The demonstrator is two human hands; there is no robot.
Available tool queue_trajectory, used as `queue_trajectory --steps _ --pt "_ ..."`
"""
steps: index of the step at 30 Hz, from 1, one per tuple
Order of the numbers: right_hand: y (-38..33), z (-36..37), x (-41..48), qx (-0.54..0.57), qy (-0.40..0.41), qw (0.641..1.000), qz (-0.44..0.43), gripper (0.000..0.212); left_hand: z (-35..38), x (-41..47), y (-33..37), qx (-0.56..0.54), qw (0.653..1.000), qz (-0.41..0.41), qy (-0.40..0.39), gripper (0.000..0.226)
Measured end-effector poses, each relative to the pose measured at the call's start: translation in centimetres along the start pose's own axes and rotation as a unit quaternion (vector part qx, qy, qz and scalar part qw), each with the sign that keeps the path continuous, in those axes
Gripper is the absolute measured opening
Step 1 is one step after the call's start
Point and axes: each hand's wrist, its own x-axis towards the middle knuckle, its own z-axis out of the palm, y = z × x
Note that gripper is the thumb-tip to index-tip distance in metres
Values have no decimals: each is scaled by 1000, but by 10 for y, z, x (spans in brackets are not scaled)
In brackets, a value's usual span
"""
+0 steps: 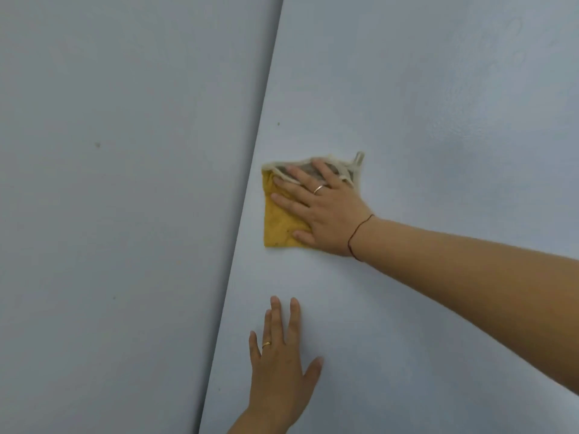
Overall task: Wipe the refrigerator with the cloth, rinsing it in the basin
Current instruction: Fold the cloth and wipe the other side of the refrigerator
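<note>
Right hand [326, 211]: one narrow pale metal ring [319, 189] worn on a finger.
Right wrist: thin dark-red cord bracelet [357, 236], single strand.
Left hand [282, 364]: one narrow gold-coloured ring [266, 344] worn on a finger.
Forearms: bare.

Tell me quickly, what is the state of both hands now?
Left hand: open, flat on the refrigerator.
Right hand: open, pressing the yellow cloth flat.

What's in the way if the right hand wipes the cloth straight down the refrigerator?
The left hand lies flat on the refrigerator right below the cloth, which the right hand presses. Nothing else shows there.
</note>
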Motion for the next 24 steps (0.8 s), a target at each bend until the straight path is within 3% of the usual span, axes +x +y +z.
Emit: queue_trajectory --steps 5,10,16,24 --pt "63 -32 44 23 -14 993 111 71 -2 -3 -5 -8 1000 18 2 95" --pt "45 -32 72 26 4 979 203 69 3 -3 -4 -26 999 13 17 96" --pt "-36 -7 58 46 -5 991 122 67 24 -11 -33 -74 990 -88 80 95" --pt "-157 35 6 73 -20 991 114 70 54 -41 -103 -52 982 -170 59 92"
